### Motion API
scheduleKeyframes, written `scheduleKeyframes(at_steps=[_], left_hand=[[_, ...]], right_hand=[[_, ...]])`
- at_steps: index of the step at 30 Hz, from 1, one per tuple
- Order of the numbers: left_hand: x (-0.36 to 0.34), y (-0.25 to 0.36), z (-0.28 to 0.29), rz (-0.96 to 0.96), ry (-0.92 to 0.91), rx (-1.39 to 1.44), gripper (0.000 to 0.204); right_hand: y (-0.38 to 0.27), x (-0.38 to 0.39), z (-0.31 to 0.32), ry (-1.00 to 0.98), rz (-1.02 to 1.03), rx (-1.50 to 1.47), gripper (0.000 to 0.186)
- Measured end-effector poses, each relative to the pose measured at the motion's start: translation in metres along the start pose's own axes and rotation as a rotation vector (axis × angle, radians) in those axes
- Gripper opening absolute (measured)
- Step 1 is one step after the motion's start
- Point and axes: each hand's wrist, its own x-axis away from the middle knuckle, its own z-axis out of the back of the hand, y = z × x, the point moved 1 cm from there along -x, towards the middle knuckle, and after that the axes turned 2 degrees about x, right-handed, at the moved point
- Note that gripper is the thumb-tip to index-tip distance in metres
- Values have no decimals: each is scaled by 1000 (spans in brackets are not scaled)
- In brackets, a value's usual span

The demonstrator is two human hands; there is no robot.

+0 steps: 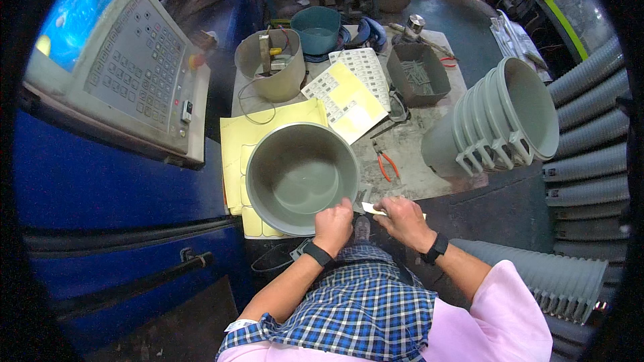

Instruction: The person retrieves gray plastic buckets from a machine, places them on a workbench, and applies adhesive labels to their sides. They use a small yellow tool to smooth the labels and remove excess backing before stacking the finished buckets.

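A grey plastic bucket (258, 181) stands at the table's near edge, its open top facing me. My left hand (334, 226) is closed at the bucket's near right rim, with its fingers curled over the edge. Just right of the rim, my right hand (404, 222) is closed around a slim pale object (373, 209), whose ends stick out on both sides of the fingers; its kind is not clear. A grey lug (363, 196) projects from the bucket's side between my two hands. Red-handled pliers (386, 163) lie on the table beyond my right hand.
Nested grey buckets (469, 121) lean at the table's right. Yellow label sheets (235, 154), a bin of screw-like pieces (419, 74), a cut-down tool bucket (268, 70) and a teal tub (315, 30) sit farther back. A control panel (134, 60) borders the left; more stacked buckets (583, 194) line the right.
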Motion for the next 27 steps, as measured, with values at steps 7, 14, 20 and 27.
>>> scheduleKeyframes(at_steps=[7, 14, 20, 27], left_hand=[[3, 16, -11, -45, -16, -62, 11], [1, 28, -22, -60, -17, -73, 14], [0, 34, -32, -158, -17, -116, 18], [-6, 34, -31, -177, -11, -140, 8]], right_hand=[[-8, -19, 12, -226, 122, 348, 13], [-11, -29, 21, -338, 166, 538, 7], [11, -30, 25, -353, 152, 541, 5], [12, -21, 28, -381, 59, 522, 11]])
